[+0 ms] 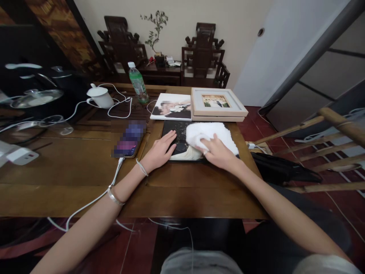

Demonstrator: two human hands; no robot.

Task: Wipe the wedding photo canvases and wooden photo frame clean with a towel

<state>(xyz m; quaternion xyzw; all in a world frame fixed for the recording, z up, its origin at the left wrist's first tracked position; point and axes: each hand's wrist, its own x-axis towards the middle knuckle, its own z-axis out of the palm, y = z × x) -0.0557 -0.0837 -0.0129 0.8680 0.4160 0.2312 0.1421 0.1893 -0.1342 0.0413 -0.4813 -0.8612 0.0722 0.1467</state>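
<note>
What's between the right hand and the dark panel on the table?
A white cloth, seen in the head view: the right hand is on it, and it lies over part of the dark panel.

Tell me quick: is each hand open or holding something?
Left hand: open, resting on the dark panel.
Right hand: closed on the white cloth, over the same panel.

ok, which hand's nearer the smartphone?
Left. The left hand is just right of the smartphone, fingers spread on the dark printed panel; the right hand is farther right, on the white cloth.
</note>
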